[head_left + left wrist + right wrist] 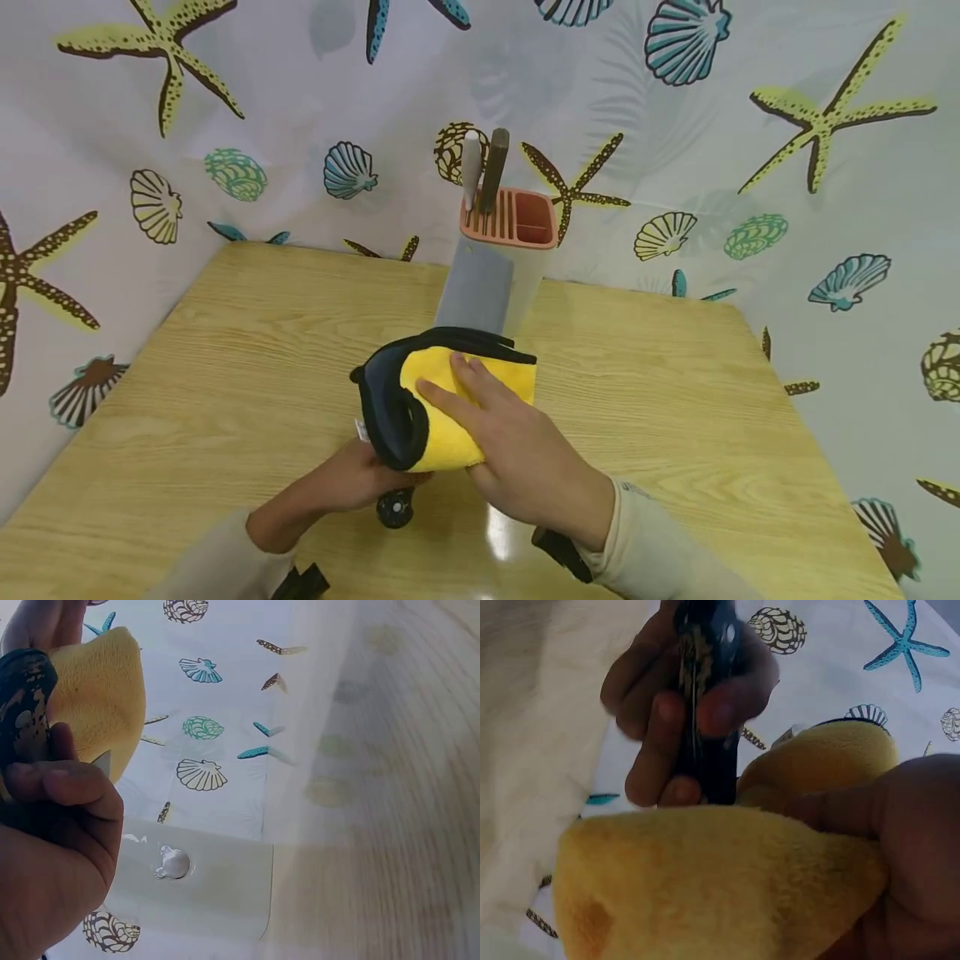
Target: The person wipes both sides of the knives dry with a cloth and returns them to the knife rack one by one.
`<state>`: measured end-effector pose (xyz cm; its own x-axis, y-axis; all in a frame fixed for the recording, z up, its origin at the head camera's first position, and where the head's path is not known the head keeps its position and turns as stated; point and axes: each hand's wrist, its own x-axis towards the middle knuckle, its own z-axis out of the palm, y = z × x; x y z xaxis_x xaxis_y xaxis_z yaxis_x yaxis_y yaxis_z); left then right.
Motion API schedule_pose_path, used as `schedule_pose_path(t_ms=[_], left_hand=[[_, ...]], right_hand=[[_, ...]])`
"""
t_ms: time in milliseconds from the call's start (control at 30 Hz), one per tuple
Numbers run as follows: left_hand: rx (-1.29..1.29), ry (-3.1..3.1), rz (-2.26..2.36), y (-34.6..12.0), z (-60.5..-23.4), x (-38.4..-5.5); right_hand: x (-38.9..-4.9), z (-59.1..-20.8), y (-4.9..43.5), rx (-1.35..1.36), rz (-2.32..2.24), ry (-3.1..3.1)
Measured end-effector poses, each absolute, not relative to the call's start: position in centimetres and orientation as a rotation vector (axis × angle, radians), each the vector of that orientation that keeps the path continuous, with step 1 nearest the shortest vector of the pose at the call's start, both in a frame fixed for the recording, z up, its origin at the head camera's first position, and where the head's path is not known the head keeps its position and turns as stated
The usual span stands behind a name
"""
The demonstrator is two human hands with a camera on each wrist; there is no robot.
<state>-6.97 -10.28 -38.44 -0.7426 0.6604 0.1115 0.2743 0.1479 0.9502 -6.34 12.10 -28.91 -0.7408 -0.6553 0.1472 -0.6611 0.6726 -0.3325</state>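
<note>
My left hand point(362, 479) grips a black knife handle point(394, 508) with a round silver spot near its end. Worn, lighter patches show on the handle point(26, 705) in the left wrist view. What extends from it is hidden by a folded yellow cloth point(453, 437) with grey-blue backing and black trim. Over the cloth lies my right hand point(525, 442), fingers spread across its top. From the right wrist, that hand's thumb and fingers point(922, 832) hold the cloth point(682, 877) between them, just beside the left hand's fingers point(652, 757).
Behind the cloth stands a grey and white knife block point(480, 283) with an orange slotted top. A white handle point(471, 167) and a dark brown handle point(494, 167) rise from its slots. The wooden table point(675, 400) meets a shell-and-starfish patterned sheet point(300, 100) at the back and sides.
</note>
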Motion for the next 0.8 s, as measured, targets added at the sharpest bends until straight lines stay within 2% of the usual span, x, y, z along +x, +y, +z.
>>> schedule_pose_path(t_ms=[167,400,533,700,800], left_hand=[[0.966,2.016,1.714,-9.6,-38.6,-7.0],[1.021,1.816,1.757,-9.1,-38.8,-6.6],[1.006,1.814,1.762,-9.0,-39.0,-6.6],[0.958,1.809,1.798,-8.9,-39.5,-6.8],[0.964,1.768,1.828,-9.0,-39.6,-6.8]], right_hand=[[-7.5,-28.8,11.8,0.976,0.542,-2.883],[-10.7,-28.0,12.8,0.785,0.568,-2.914],[-12.8,-27.5,14.0,0.766,0.669,-2.95],[-15.9,-26.4,15.8,0.74,1.006,-2.966],[-17.6,-25.6,17.2,0.542,1.371,-2.94]])
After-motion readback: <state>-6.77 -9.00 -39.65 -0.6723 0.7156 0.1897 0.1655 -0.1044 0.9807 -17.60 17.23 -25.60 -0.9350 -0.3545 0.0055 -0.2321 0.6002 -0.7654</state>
